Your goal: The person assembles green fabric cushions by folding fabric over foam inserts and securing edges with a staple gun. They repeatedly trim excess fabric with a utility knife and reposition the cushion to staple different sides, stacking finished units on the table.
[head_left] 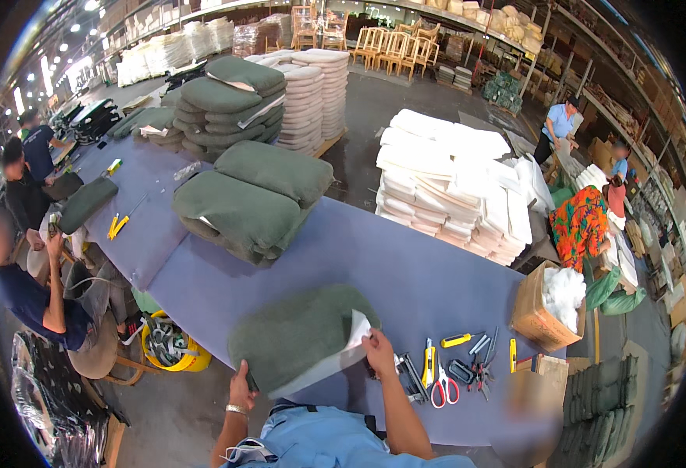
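Observation:
A dark green upholstered cushion (300,331) lies on the blue-grey table just in front of me, with a white sheet-like layer (335,365) showing along its near edge and right corner. At the cushion's lower left corner, my left hand (240,388) is closed on the edge, thumb on top. My right hand (379,351) pinches the white layer at the right corner, where a piece of it is turned up over the green cover. Just right of that hand lie red-handled scissors (444,387) and a yellow utility knife (428,363).
Stacked green cushions (253,199) stand farther up the table (436,285). A carton of white stuffing (542,316) sits at its right end, beside more small tools. White foam pads (452,183) are piled beyond. A yellow bucket (194,356) stands at left, near seated people.

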Action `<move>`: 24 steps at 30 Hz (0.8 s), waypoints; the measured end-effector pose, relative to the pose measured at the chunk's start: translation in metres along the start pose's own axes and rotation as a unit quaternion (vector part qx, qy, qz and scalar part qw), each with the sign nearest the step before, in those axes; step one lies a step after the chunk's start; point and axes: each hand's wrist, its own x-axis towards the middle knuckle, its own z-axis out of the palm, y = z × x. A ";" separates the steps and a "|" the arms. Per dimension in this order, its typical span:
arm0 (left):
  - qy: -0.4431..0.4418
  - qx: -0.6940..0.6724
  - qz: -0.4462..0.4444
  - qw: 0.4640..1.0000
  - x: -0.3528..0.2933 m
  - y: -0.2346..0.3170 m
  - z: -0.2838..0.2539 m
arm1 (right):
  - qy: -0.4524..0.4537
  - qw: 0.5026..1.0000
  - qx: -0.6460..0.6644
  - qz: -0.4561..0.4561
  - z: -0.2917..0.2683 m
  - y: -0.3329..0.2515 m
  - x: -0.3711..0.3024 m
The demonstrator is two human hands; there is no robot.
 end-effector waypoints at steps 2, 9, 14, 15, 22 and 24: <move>-0.021 -0.066 0.002 0.998 -0.030 0.003 0.018 | -0.009 0.997 0.061 0.053 0.002 0.002 -0.013; -0.120 -0.144 -0.005 0.982 -0.098 0.007 0.085 | -0.192 0.902 0.332 0.200 0.017 -0.089 -0.089; -0.134 -0.118 0.038 0.983 -0.105 0.013 0.126 | -0.188 0.922 0.238 0.239 0.016 -0.111 -0.084; -0.139 -0.110 0.044 0.983 -0.103 0.016 0.129 | -0.193 0.924 0.228 0.237 0.011 -0.112 -0.082; -0.109 -0.108 0.036 0.987 -0.102 0.024 0.127 | -0.299 0.917 0.168 0.205 0.016 -0.133 -0.091; -0.115 -0.098 0.029 0.988 -0.110 0.024 0.133 | -0.296 0.914 0.164 0.223 0.015 -0.149 -0.100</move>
